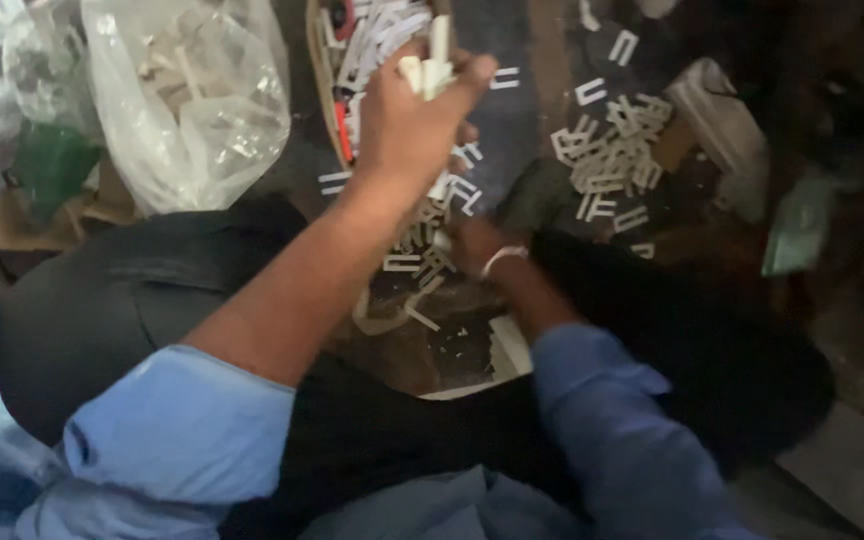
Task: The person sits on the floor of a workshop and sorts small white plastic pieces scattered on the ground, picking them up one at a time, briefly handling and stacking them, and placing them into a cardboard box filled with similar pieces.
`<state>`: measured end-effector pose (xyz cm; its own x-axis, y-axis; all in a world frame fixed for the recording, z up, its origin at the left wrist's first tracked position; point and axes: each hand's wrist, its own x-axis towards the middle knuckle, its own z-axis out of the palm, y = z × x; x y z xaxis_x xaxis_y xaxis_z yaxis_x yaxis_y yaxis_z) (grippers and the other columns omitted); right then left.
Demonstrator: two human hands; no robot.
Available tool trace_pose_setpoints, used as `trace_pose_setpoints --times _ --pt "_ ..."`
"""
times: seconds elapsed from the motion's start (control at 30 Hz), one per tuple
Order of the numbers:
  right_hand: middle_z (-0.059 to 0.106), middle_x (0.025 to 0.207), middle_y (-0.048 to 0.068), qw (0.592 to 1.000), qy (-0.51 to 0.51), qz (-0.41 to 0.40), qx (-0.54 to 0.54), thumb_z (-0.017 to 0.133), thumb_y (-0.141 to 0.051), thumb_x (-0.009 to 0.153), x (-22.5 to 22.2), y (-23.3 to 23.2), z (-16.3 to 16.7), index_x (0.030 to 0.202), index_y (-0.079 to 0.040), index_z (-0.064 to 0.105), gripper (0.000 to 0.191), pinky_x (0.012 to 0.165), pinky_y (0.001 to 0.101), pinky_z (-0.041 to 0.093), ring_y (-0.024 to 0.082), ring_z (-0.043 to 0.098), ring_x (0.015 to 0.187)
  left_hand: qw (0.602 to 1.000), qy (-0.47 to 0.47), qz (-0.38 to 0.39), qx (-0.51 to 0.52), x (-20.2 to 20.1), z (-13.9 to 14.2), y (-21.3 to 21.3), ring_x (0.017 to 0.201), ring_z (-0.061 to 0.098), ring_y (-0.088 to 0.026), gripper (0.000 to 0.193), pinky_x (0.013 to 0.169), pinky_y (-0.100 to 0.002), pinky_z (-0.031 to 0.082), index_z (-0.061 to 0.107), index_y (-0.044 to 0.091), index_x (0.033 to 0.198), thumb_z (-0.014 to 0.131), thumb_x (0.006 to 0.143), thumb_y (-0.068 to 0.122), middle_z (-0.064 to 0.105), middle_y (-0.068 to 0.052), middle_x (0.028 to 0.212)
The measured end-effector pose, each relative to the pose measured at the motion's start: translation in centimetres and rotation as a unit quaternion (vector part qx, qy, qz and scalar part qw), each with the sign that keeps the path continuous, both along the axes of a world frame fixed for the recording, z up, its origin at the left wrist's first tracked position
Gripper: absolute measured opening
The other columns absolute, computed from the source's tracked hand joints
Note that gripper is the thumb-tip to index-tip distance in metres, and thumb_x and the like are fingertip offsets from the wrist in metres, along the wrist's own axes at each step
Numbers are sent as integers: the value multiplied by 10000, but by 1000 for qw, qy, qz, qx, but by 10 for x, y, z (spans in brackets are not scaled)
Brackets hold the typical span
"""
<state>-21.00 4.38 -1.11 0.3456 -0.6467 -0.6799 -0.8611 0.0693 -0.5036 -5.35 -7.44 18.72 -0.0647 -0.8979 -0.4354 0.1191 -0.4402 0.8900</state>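
Note:
My left hand (407,120) is raised over a dark surface and is closed around a small bunch of white plastic strips (432,62) that stick up from my fingers. Below it, my right hand (474,245), with a white band at the wrist, reaches down among loose white bracket-shaped pieces (422,255). Blur and shadow hide its fingers, so I cannot tell whether it holds anything. Both forearms come out of blue sleeves.
A heap of the same white pieces (607,150) lies to the right. A long tray (314,70) of white pieces sits behind my left hand. A clear plastic bag (192,90) stands at the upper left beside something green (52,165). My dark-clothed knees fill the foreground.

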Motion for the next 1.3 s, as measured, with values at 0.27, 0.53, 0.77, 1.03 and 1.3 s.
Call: trace_pose_setpoints --times 0.27,0.53,0.77,1.03,1.3 --pt "703 1148 215 968 16 218 127 692 -152 811 48 57 -50 1203 -69 700 401 911 501 534 399 665 1084 997 47 10 53 8 21 1 621 654 -59 260 450 -219 559 681 103 1042 735 920 327 662 10 772" --pt "702 1108 223 949 49 249 188 725 -152 798 43 63 -67 1177 -64 696 390 871 492 545 398 666 1035 987 4 59 151 28 12 -27 652 648 -42 233 463 -218 517 685 100 1033 747 885 268 674 27 774" --pt "702 1072 230 955 -8 232 183 754 -151 788 57 16 -78 1154 -61 693 382 835 484 555 397 666 992 976 -24 79 203 21 5 -42 566 609 -101 211 442 -250 477 689 50 1011 747 888 211 677 -41 717" --pt "701 1031 239 993 -107 29 -43 788 -151 776 -33 -146 -100 1128 -57 688 378 795 475 567 396 667 944 977 29 76 195 13 10 -45 534 601 -115 191 433 -255 479 677 59 1005 731 886 198 669 -60 687" --pt "694 939 92 846 -265 -451 104 596 -297 921 -125 -292 -74 1111 -129 672 264 786 411 575 245 688 852 973 30 78 215 7 1 -46 550 599 -111 202 432 -257 463 683 53 983 756 872 205 656 -53 683"
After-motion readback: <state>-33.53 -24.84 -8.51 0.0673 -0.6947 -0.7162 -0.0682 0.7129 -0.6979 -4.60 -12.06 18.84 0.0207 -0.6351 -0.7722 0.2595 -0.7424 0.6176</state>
